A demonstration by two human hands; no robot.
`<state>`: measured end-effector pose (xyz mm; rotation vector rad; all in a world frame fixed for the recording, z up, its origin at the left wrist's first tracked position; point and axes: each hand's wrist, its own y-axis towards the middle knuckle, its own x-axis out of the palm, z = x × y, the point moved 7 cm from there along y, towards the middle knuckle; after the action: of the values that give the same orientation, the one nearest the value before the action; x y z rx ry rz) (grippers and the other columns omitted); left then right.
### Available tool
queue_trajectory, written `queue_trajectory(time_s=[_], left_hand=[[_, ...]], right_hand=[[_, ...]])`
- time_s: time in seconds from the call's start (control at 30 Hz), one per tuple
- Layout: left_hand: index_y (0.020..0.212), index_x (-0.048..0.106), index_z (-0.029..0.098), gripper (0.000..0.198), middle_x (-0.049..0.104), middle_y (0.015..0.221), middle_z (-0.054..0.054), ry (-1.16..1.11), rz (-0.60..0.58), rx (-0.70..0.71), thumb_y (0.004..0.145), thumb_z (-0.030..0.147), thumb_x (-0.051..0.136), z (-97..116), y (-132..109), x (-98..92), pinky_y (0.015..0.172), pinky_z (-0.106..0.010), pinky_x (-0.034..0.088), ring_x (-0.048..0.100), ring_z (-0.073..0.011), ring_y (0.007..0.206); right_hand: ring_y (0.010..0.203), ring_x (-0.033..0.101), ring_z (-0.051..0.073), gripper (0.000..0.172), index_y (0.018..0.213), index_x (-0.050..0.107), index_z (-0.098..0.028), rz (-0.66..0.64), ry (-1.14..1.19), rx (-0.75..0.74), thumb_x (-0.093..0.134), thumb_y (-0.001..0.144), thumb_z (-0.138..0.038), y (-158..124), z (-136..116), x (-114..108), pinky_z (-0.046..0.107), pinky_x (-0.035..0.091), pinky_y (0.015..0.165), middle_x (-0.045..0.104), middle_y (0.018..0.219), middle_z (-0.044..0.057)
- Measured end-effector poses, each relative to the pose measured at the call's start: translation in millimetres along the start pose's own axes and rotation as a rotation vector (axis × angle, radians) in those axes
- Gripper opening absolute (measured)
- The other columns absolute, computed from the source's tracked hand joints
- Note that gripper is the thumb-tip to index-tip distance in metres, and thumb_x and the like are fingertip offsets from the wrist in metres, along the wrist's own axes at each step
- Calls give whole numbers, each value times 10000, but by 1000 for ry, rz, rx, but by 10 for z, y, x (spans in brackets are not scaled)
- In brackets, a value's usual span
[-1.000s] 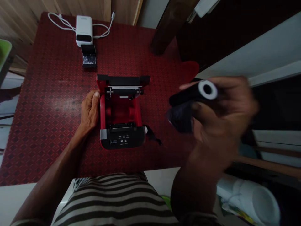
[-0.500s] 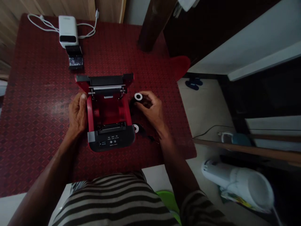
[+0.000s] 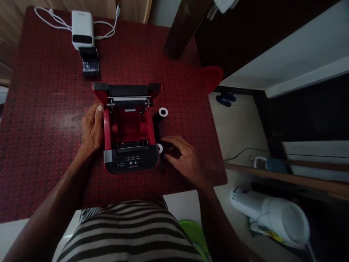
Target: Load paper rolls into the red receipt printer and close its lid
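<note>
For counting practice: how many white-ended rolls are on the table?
2: one roll beside the open printer; another roll, near the right hand, is partly hidden. Others may be hidden.

The red machine (image 3: 106, 131) was of smooth plastic, w/ semi-gloss side walls and a matt black front panel (image 3: 140, 158). Its bar (image 3: 129, 99) looked metallic, a bit shiny. The tabletop (image 3: 49, 145) had smooth covering w/ soft gloss. The white box (image 3: 82, 25) was plastic, v. smooth. The shirt (image 3: 131, 233) was matt cloth; the wall panel (image 3: 129, 9), wood w/ visible grain; floor (image 3: 237, 127), approx. semi-gloss.
</note>
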<state>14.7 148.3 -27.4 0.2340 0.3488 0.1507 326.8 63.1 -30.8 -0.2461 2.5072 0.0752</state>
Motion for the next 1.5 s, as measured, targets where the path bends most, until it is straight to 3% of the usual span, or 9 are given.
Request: queue_trajectory(time_s=[0.1, 0.2, 0.3, 0.57, 0.73, 0.9, 1.03, 1.17, 1.5], left_hand=[[810, 563, 243, 683, 449, 733, -3, -7, -12, -13, 1123, 844, 484, 11, -16, -1, 692, -386, 337, 357, -184, 695], [806, 544, 241, 700, 466, 749, -6, -16, -14, -24, 1110, 868, 485, -5, -23, -9, 689, -384, 340, 365, -182, 703], [818, 552, 239, 710, 496, 772, -14, -20, -28, -28, 1098, 888, 481, -22, -25, -8, 690, -385, 349, 395, -187, 726], [787, 525, 270, 645, 461, 726, -12, -26, -15, -24, 1093, 838, 532, -55, -39, -25, 676, -401, 336, 408, -213, 689], [820, 611, 274, 571, 547, 765, -35, -10, 12, -35, 1106, 763, 541, -151, -39, -30, 696, -412, 376, 501, -237, 726], [835, 626, 271, 597, 581, 812, -48, -10, 3, -37, 1114, 786, 513, -202, -40, -18, 717, -416, 386, 516, -241, 754], [826, 614, 275, 610, 544, 769, -47, -36, -1, -37, 1096, 816, 532, -189, -46, -17, 696, -414, 396, 515, -254, 755], [838, 627, 266, 576, 566, 779, -54, -59, 6, -36, 1113, 764, 534, -168, -47, -3, 713, -412, 445, 573, -263, 790], [794, 575, 276, 602, 520, 771, -52, -96, 13, -78, 1052, 819, 579, -175, -25, 29, 760, -423, 444, 569, -280, 833]], right_hand=[[975, 764, 267, 538, 1337, 700, -282, 162, -58, 6, 793, 815, -189, -69, -50, 37, 440, 663, 872, 802, 1223, 76], [944, 759, 275, 368, 1163, 670, -293, 297, -144, -27, 832, 841, -220, -190, -123, 51, 435, 667, 867, 781, 1082, 47], [934, 774, 289, 190, 1083, 689, -301, 322, -180, -60, 788, 943, -218, -295, -190, 134, 453, 678, 888, 785, 996, 45], [1202, 826, 312, 293, 1203, 806, -299, 274, 12, -68, 726, 951, -171, -181, -100, 335, 533, 673, 1097, 867, 1237, 93], [1193, 846, 288, 373, 1275, 782, -346, 277, 124, -18, 769, 948, -167, -298, -343, -145, 503, 697, 1047, 874, 1284, 44], [1165, 819, 321, 400, 1368, 762, -382, 87, -10, -297, 804, 1015, -199, -136, -1239, -528, 558, 676, 1028, 861, 1260, 32], [1140, 790, 308, 311, 1326, 778, -230, -124, -339, -512, 730, 1059, -77, 300, -1596, -65, 535, 639, 1101, 861, 1223, 89], [1146, 755, 330, 305, 1167, 810, -166, -274, -652, -416, 603, 1057, 30, 635, -1497, 466, 501, 630, 1037, 852, 1158, 141], [1020, 790, 290, 275, 994, 814, -203, -323, -739, -316, 649, 1057, 8, 900, -1331, 760, 415, 600, 896, 834, 1008, 110]])
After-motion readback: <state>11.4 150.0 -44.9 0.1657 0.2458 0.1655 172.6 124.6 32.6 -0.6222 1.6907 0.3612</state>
